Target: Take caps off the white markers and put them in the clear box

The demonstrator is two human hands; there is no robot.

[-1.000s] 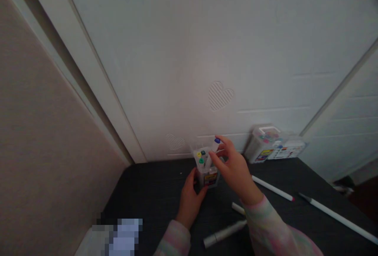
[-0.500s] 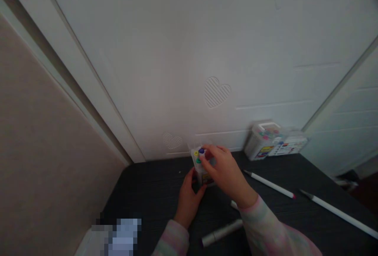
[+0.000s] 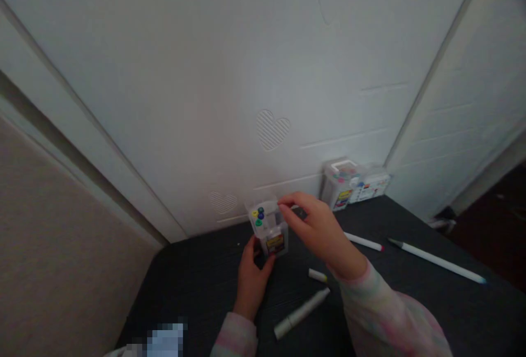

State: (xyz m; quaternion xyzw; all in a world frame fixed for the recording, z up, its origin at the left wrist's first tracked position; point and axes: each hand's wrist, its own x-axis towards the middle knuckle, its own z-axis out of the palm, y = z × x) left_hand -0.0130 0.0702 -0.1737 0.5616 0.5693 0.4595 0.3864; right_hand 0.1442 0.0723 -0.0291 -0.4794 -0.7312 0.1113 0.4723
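Observation:
A small clear marker box (image 3: 272, 232) stands on the dark table (image 3: 197, 280) near the wall. Coloured marker caps, yellow, blue and green, show at its top left. My left hand (image 3: 251, 275) is wrapped round the box's lower left side. My right hand (image 3: 316, 231) hovers just right of the box's top, its fingers curled and its fingertips close to the box's rim. I cannot make out anything held in the right hand.
Two white markers (image 3: 362, 242) (image 3: 435, 260) lie on the table to the right. A grey marker (image 3: 301, 313) and a short white cap (image 3: 317, 275) lie in front. Another clear marker case (image 3: 353, 183) stands against the white wall behind.
The blue-capped marker that my right hand held above the box now stands inside it. My right hand has drawn off to the box's right. The view swung left.

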